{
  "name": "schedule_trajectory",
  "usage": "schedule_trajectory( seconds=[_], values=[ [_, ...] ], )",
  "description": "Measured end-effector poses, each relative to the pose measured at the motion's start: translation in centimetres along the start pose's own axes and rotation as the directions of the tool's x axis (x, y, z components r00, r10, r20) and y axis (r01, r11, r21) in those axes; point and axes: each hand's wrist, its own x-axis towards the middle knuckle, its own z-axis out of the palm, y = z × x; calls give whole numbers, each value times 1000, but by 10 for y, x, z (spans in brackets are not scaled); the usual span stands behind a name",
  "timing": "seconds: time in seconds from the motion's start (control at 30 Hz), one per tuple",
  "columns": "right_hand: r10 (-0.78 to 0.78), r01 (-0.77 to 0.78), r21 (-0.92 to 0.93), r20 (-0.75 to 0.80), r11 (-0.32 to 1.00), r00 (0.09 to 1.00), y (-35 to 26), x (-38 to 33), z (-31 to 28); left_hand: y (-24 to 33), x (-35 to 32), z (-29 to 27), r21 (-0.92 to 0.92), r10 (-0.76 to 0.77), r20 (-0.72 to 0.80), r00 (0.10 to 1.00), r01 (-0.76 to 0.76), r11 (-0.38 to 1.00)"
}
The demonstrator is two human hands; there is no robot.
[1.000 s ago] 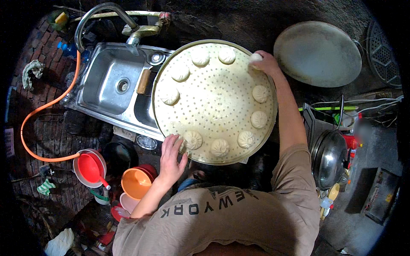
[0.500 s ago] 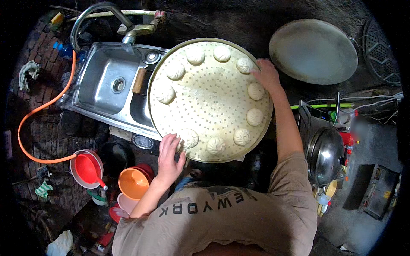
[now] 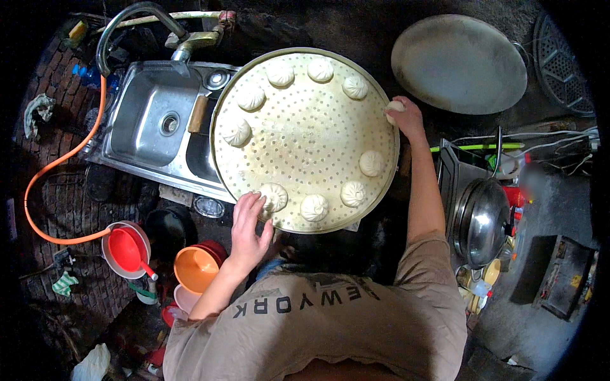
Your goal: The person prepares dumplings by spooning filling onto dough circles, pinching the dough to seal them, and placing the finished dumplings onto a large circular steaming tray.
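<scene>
A large round perforated steamer tray [image 3: 305, 136] lies partly over the sink, with several white raw buns [image 3: 314, 206] spaced around its rim. My left hand [image 3: 248, 225] grips the tray's near rim, fingers beside one bun [image 3: 274, 195]. My right hand [image 3: 406, 119] is at the tray's right rim, fingers closed on a small white bun [image 3: 395, 108] held just at the edge. Between that bun and the nearest bun below it [image 3: 370, 162] there is a gap along the rim.
A steel sink [image 3: 149, 120] with a curved tap [image 3: 136, 16] sits at the left, and an orange hose [image 3: 38, 190] loops beside it. A red funnel [image 3: 127, 249] and an orange bowl [image 3: 196, 268] stand lower left. A round grey lid [image 3: 459, 63] lies upper right, a metal pot [image 3: 483, 219] at the right.
My right hand has slid down along the tray's right rim and now shows a bun in its fingers. The tray has shifted a little left. My left hand stays on the near rim.
</scene>
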Motion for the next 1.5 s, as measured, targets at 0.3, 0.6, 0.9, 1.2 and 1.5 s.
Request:
schedule_trajectory(
  seconds=[0.3,0.6,0.9,1.2,1.5],
  values=[
    [-82,151,-443,172,884,982,-25,-11,55,13,-6,9,-57,48,49,998,-45,997],
    [-245,292,-214,220,932,944,3,-19,43,21,-8,13,-51,79,37,996,-77,996],
    [-164,165,-207,22,964,986,-17,-63,14,50,-11,71,-306,202,370,907,-87,948],
    [-105,119,-47,240,992,965,23,-121,39,48,-25,151,139,253,518,817,-372,918],
    [6,11,-204,81,979,997,0,-107,21,38,-28,153,99,262,503,824,-356,929]
  ],
)
